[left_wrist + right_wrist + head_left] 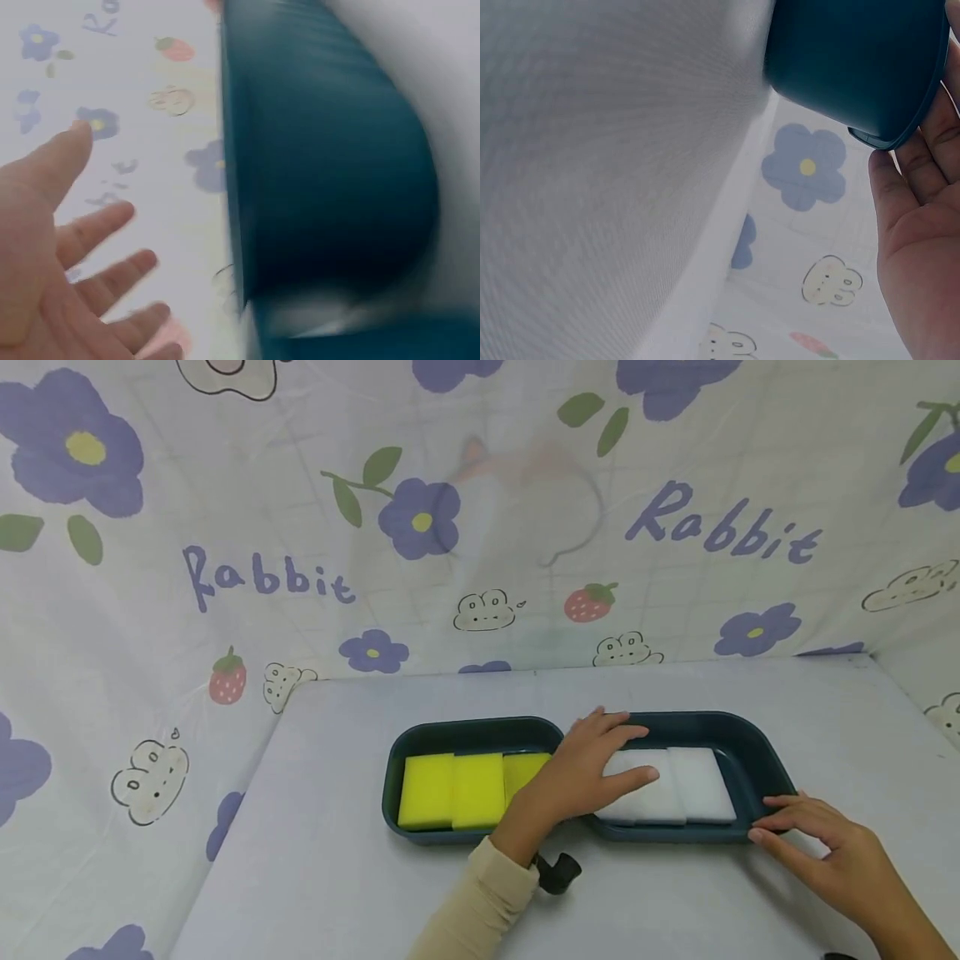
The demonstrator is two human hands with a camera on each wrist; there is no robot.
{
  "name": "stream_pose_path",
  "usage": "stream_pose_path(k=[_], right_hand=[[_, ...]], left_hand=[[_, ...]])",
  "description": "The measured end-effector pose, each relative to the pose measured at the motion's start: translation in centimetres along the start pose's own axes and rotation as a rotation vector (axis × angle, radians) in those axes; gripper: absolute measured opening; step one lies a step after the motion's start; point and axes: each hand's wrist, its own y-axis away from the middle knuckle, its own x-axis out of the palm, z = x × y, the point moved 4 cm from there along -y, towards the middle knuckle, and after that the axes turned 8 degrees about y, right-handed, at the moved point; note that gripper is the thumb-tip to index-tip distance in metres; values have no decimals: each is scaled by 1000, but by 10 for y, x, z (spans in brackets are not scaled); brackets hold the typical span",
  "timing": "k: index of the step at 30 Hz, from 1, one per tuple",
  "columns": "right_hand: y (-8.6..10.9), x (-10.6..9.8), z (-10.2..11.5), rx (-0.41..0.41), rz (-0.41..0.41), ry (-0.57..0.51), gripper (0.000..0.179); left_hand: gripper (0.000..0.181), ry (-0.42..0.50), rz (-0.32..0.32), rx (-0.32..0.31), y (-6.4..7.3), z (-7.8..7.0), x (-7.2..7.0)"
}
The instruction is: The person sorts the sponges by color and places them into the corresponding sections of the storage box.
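Note:
Several white sponges (701,785) lie overlapping in the right dark teal tray (750,768). Yellow sponges (427,792) fill most of the left dark teal tray (465,735). Over the place where the two trays meet, my left hand (577,772) hovers with its fingers spread, covering part of the white sponges. Its palm and straight fingers show in the left wrist view, holding nothing. At the right tray's near right corner, my right hand (832,847) grips the rim between thumb and fingers. The right wrist view shows its fingers (922,165) along the tray's rim.
A white cloth covers the table (315,860). Behind it hangs a printed curtain (510,552) with flowers, strawberries and rabbits. A small black wrist-worn piece (558,872) sticks out by my left wrist, in front of the trays.

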Motion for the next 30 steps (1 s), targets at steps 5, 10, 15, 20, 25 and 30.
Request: stream_pose_path(k=[5,10,15,20,25,30], right_hand=[[-3,3,0,-8,-10,5,27],[-4,6,0,-12,-9,5,28],[-3,8,0,-23,-3,5,28],[-3,6,-2,-17,-6,16,28],[-3,4,-1,-48,-13,2,30],[-9,2,9,-95,2,45,29]], left_hand=[[61,-97,-68,-24,48,14,-30],[62,-189,-153,-94,97,39,-53],[73,-288,-181,-227,145,56,-65],[83,-386,-178,-291,175,61,-70],[87,-418,-178,-295,182,59,-73],[88,-417,-145,-308,182,60,-71]])
